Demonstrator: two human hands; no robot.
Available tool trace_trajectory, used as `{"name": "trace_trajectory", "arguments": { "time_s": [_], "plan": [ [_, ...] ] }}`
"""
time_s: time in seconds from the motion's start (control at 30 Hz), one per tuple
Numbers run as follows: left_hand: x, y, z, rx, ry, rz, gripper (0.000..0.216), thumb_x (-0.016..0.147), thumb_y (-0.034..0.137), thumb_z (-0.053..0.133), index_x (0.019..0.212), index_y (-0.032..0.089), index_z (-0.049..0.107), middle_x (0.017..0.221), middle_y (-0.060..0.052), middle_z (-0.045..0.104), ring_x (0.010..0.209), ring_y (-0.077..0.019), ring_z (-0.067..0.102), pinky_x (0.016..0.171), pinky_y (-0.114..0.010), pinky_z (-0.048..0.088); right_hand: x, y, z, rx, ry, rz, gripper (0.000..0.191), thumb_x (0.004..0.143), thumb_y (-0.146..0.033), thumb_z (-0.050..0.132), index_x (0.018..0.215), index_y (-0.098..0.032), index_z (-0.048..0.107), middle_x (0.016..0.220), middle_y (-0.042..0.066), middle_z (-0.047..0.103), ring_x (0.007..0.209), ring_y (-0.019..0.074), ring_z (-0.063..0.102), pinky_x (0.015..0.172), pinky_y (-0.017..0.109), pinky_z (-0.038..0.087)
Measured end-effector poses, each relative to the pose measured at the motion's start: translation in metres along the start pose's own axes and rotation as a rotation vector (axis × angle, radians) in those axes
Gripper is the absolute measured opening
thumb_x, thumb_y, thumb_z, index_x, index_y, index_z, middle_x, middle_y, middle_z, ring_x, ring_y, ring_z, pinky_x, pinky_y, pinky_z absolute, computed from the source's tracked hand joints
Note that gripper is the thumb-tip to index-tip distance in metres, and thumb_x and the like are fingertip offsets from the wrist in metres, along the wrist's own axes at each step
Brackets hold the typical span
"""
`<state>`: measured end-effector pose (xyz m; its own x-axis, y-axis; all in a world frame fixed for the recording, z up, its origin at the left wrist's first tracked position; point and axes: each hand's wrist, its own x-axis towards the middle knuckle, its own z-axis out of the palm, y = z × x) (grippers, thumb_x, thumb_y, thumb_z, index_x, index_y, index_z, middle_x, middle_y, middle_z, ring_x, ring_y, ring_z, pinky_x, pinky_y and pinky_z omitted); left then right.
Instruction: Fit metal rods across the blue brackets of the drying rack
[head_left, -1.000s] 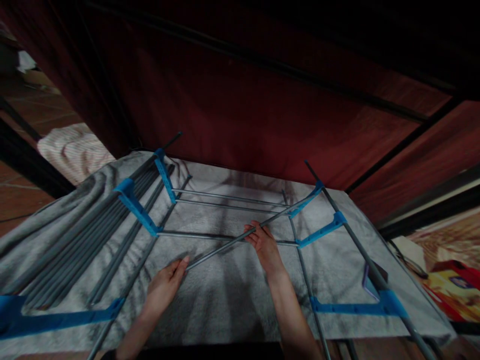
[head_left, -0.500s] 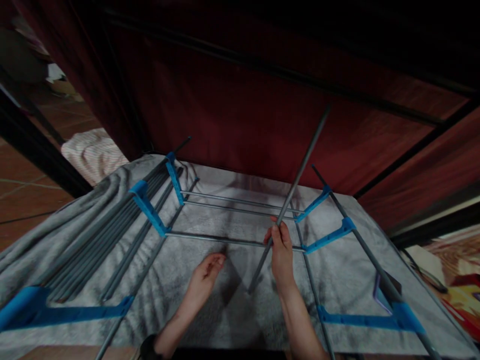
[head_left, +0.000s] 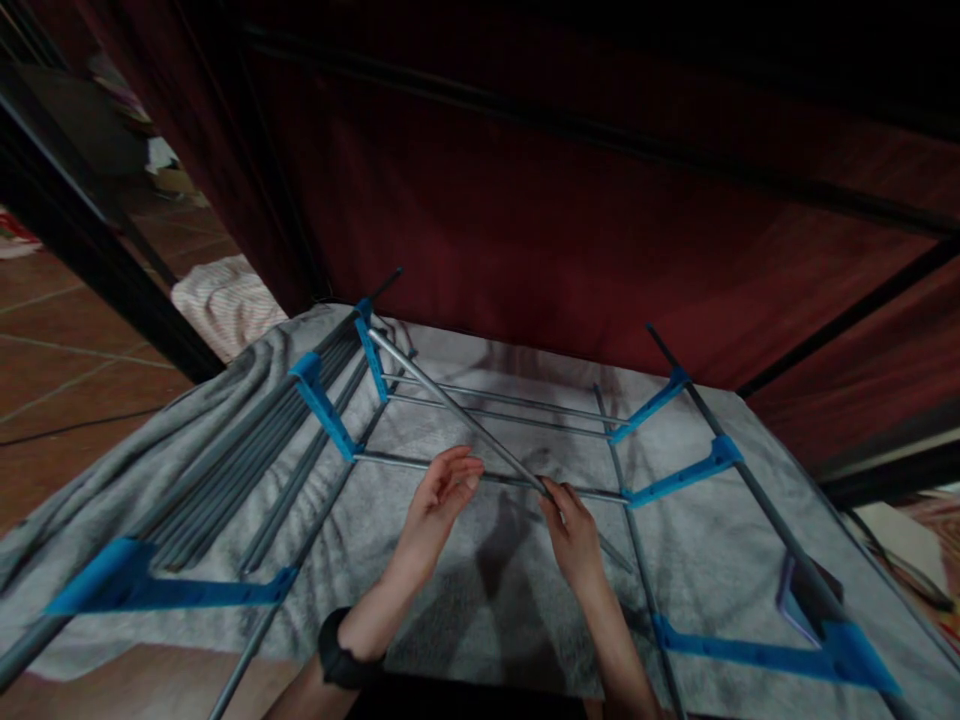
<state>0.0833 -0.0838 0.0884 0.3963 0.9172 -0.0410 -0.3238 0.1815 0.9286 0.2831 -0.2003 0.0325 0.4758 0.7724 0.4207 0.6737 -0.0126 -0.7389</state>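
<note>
My right hand (head_left: pixel 574 530) is closed around a loose grey metal tube (head_left: pixel 465 413), which slants from the upper left down to the lower right above the frame. My left hand (head_left: pixel 442 490) is just below that tube, fingers apart, holding nothing; a black band (head_left: pixel 349 648) circles its wrist. Around both hands lies a frame of grey tubes joined by blue plastic brackets, among them a left bracket (head_left: pixel 324 408), a right bracket (head_left: pixel 684 473) and a front right bracket (head_left: pixel 780 655). A crossbar (head_left: pixel 397 461) spans the frame behind my hands.
Several loose tubes (head_left: pixel 247 465) lie side by side on the left. A grey blanket (head_left: pixel 465 570) covers the surface beneath. Under the right-hand rail sits a phone-like flat object (head_left: pixel 806 600). A dark red curtain (head_left: pixel 525 250) hangs behind, and a striped cloth (head_left: pixel 229 305) is at the left.
The tube in my right hand has swung from leaning up to the right to leaning up to the left. My left hand has risen closer to it and its fingers have spread. The view has shifted slightly.
</note>
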Motion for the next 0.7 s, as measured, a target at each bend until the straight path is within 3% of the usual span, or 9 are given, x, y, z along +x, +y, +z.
{"name": "trace_trajectory", "arguments": {
  "time_s": [0.2, 0.4, 0.6, 0.7],
  "plan": [
    [0.004, 0.005, 0.005, -0.241, 0.058, -0.080, 0.047, 0.077, 0.037, 0.095, 0.117, 0.022, 0.076, 0.112, -0.010, 0.080, 0.114, -0.0278, 0.074, 0.096, -0.037, 0.057, -0.010, 0.005, -0.004, -0.142, -0.099, -0.100, 0.033, 0.108, -0.035, 0.053, 0.133, -0.030, 0.075, 0.111, 0.007, 0.079, 0.100, 0.0244, 0.075, 0.086, 0.038, 0.063],
    [0.007, 0.005, -0.005, -0.265, 0.130, -0.171, 0.030, 0.079, 0.035, 0.094, 0.098, 0.017, 0.077, 0.096, -0.011, 0.082, 0.097, -0.0242, 0.078, 0.088, -0.035, 0.062, -0.018, 0.013, 0.000, -0.299, -0.131, -0.153, 0.034, 0.108, -0.029, 0.049, 0.131, -0.030, 0.074, 0.110, 0.006, 0.078, 0.098, 0.0237, 0.072, 0.088, 0.040, 0.059],
    [0.011, -0.002, -0.026, -0.331, 0.364, -0.285, 0.008, 0.090, 0.013, 0.081, 0.087, 0.016, 0.073, 0.088, -0.008, 0.081, 0.079, -0.0182, 0.078, 0.082, -0.034, 0.066, -0.026, 0.049, -0.015, -0.417, 0.025, -0.087, 0.034, 0.103, -0.024, 0.046, 0.117, -0.025, 0.077, 0.109, 0.008, 0.075, 0.104, 0.0251, 0.067, 0.104, 0.047, 0.052],
    [0.012, -0.002, -0.036, -0.371, 0.447, -0.324, 0.018, 0.095, 0.006, 0.072, 0.081, 0.016, 0.069, 0.084, -0.006, 0.080, 0.073, -0.0169, 0.077, 0.080, -0.033, 0.067, -0.031, 0.071, -0.030, -0.456, 0.193, 0.010, 0.031, 0.100, -0.031, 0.047, 0.107, -0.024, 0.076, 0.116, 0.011, 0.073, 0.117, 0.0285, 0.063, 0.115, 0.058, 0.044]
  ]
}}
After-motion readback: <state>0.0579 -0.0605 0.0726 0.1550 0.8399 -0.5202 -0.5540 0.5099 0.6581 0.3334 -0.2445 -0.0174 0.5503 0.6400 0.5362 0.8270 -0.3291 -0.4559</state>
